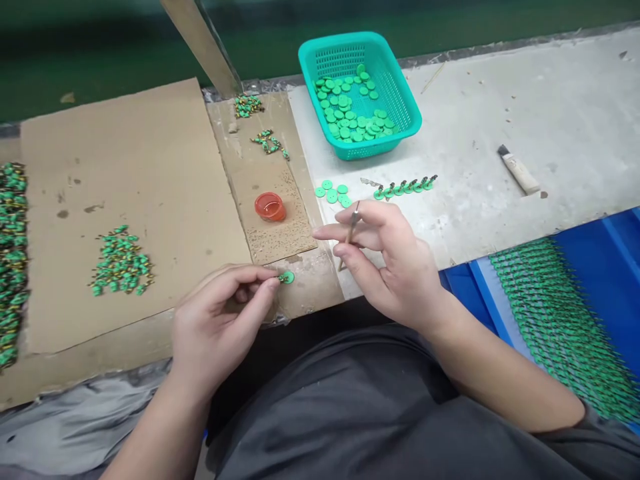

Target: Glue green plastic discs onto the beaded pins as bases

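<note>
My left hand (220,313) pinches a small green disc (287,277) between thumb and forefinger near the table's front edge. My right hand (387,257) is closed round a thin brush (351,230), held upright with its tip up. A small red cup of liquid (271,207) stands on a cardboard strip just beyond both hands. A few loose green discs (333,193) lie past my right hand, and beside them a row of finished green pieces (406,187) is lined up.
A teal basket (397,80) holds many green discs at the back. A heap of green pieces (121,261) lies on cardboard (125,167) at left, more at the far left edge (11,260). A blue tray (590,253) with rows of green pieces is at right. A second brush (517,170) lies on the table.
</note>
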